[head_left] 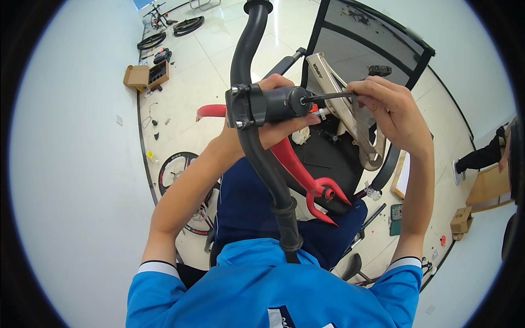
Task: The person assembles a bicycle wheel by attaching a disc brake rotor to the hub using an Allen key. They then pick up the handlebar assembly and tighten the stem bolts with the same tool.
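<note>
My left hand [284,130] wraps round a black bicycle stem [276,106], its thumb along the near side and fingers over the far side. A black handlebar [250,52], clamped in the stem by bolts, runs from the top of the view down to my lap. My right hand [392,112] pinches a dark hex key [334,96], whose tip sits in the bolt of the round cap at the stem's end. A red forked bike part [292,158] extends below the stem over my thighs; its join to the stem is hidden.
A black mesh chair [377,44] stands in front of me, bearing a silver bike frame part [333,87] and another hex key [317,164]. On the floor lie a wheel [174,167], an opened cardboard box [136,76] and several bike parts. Another person's leg [477,158] shows at right.
</note>
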Demonstrator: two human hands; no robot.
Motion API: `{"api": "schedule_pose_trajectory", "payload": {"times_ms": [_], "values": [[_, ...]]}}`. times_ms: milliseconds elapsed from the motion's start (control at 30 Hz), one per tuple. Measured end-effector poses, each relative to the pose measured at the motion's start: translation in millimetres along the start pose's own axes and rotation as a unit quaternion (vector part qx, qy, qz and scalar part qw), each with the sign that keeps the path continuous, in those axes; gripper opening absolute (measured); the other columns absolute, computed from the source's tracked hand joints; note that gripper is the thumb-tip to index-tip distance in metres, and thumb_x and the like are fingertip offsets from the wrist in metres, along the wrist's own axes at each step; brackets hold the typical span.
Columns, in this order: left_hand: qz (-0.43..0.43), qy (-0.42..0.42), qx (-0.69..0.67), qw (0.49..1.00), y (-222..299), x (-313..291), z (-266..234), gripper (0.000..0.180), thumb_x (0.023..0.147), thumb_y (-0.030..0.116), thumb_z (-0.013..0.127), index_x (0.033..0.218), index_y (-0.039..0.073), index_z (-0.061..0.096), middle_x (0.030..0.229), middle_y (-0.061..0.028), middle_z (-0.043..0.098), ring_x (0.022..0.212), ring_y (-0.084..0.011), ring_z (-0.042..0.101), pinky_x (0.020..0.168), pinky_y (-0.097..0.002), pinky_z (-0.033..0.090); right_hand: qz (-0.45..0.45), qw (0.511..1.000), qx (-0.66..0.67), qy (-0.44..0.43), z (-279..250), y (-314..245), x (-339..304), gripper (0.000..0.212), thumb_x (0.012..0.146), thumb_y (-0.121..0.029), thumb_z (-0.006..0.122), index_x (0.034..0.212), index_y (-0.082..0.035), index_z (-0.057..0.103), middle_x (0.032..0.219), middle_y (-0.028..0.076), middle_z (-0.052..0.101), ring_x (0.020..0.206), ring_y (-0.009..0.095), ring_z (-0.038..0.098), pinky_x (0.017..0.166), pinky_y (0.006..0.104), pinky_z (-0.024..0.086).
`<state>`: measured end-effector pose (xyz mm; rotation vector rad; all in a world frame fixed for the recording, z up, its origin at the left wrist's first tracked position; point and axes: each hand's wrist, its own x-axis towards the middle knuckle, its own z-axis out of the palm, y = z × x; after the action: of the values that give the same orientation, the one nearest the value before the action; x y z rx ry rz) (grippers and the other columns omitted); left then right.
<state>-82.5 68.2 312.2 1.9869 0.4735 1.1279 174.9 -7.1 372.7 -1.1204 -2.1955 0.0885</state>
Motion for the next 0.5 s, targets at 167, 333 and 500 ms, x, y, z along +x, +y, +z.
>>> {"api": "schedule_pose_trajectory", "payload": {"times_ms": [167,333,500], "values": [[0.003,0.002,0.016,1.000,-0.2,-1.9,-2.9,0.039,0.079,0.021,0.089,0.100,0.006,0.060,0.073,-0.0008,0.070,0.064,-0.0064,0.065,0.059,-0.0228,0.052,0.033,0.998,0.054,-0.002,18.0,-3.0,-10.9,0.024,0.092,0.005,0.056,0.112,0.003,0.067,0.088,0.017,0.066,0.074,0.028,0.066,0.068,0.0342,0.052],[-0.001,-0.002,-0.021,1.000,0.9,2.1,-0.6,0.039,0.079,0.021,0.089,0.101,0.005,0.060,0.071,0.0002,0.068,0.062,-0.0074,0.063,0.058,-0.0231,0.052,0.033,0.999,0.038,0.011,17.2,-14.3,-13.2,0.019,0.092,-0.001,0.060,0.110,0.001,0.065,0.084,0.018,0.064,0.070,0.035,0.062,0.066,0.0403,0.050],[0.032,-0.041,0.106,0.993,12.5,25.1,8.5,0.041,0.077,0.032,0.089,0.096,0.005,0.065,0.085,-0.0046,0.065,0.078,-0.0176,0.065,0.071,-0.0325,0.053,0.042,0.998,0.011,0.034,4.1,-40.4,-2.7,0.023,0.090,-0.010,0.064,0.113,-0.005,0.063,0.084,0.019,0.066,0.080,0.039,0.066,0.070,0.0468,0.052]]}}
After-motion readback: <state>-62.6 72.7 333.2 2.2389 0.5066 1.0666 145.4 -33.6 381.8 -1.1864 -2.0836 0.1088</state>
